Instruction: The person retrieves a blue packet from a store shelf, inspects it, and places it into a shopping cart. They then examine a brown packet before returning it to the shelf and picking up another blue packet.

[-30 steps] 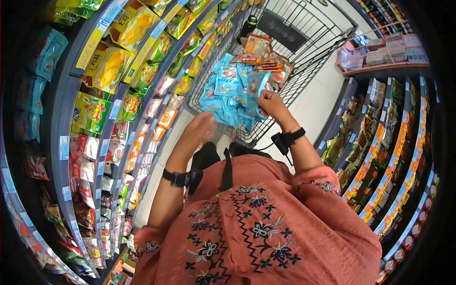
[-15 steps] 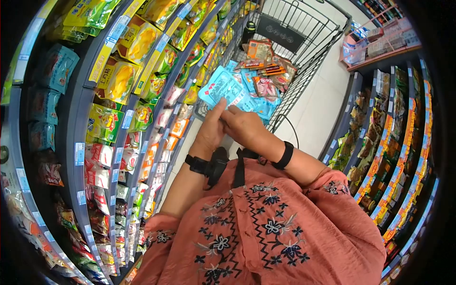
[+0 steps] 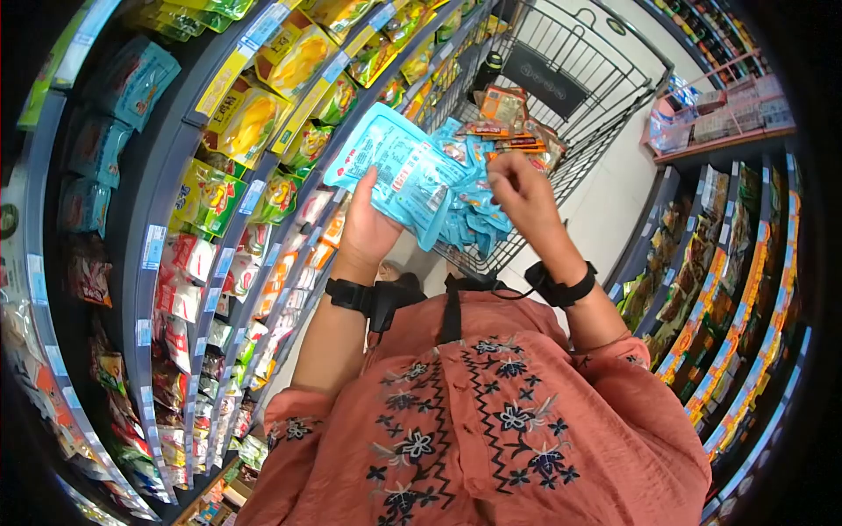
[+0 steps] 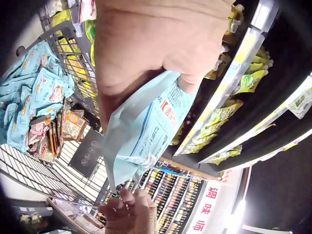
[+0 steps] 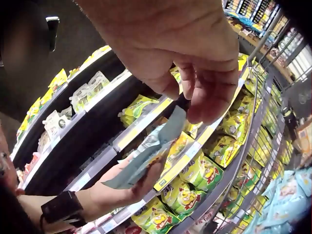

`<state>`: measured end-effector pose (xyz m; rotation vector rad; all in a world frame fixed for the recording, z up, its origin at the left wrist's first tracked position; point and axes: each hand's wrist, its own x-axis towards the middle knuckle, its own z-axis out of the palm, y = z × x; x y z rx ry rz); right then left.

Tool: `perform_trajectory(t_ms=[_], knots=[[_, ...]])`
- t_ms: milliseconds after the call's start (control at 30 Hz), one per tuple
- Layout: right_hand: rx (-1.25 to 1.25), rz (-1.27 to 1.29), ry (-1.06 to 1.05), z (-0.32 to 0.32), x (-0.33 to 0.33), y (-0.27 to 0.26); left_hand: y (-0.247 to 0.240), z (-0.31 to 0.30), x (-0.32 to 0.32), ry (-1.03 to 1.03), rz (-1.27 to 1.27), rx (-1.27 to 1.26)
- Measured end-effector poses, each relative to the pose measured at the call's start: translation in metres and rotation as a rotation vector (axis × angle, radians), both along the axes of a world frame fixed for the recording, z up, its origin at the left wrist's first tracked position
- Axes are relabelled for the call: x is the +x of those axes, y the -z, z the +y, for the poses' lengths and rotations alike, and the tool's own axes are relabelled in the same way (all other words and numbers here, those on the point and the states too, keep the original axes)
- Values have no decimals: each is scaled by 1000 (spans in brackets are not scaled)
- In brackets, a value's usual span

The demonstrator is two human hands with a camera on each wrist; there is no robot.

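My left hand (image 3: 368, 223) grips a light blue flat packet (image 3: 399, 162) by its near edge, thumb laid over the printed face. The packet is tilted up beside the shopping cart (image 3: 548, 79). To its right, my right hand (image 3: 526, 197) hovers above the cart with loosely bent fingers and nothing in them. The right wrist view shows those fingers (image 5: 212, 95) a little apart from the packet's edge. Inside the cart lies a heap of similar blue packets (image 3: 474, 223), with orange-brown packets (image 3: 504, 110) behind them.
A shelf (image 3: 167, 114) of yellow, green and red bags runs close along my left, with more blue packets (image 3: 132, 83) hanging there. Shelves (image 3: 702, 289) with orange strips stand at the right. A dark bottle (image 3: 489, 68) is at the cart's far left corner.
First my right hand was on a blue packet in the cart, the left hand bare. Both hands then met at a packet; now the left alone holds it and the right has moved away rightward.
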<state>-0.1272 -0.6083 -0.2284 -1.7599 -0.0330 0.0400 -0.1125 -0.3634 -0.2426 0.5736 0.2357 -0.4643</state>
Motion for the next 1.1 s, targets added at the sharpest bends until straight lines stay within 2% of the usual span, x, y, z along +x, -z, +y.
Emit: perform_trajectory(t_ms=[33,67,167,267,467,567,767,900,1000,1100], knots=[[8,22,12,-5,3,-2,-3,3,0,-18,-6,-10],[78,152,-3,-10,7,-6,-7,4,-1,-27,-13,-9],[167,208,-116,-15,12,-19,-17,7,-2,-18,-13,-68],[136,274,-284,-13,18,-40,-25,6,-6,28,-28,-145],[177,425,-475,-1,24,-61,-34,-5,-9,20,-52,-53],[85,324,-484,-1,25,-60,-41,-6,-11,44,-89,-90],[45,203,-385,4,22,-61,-40,-1,-10,120,-121,136],[-26,56,-326,8,21,-72,-29,2,-10,187,-108,181],[-76,-56,-327,15,20,-76,-36,-4,-16,115,-87,348],[-141,-118,-325,21,19,-77,-47,-7,-22,53,-132,639]])
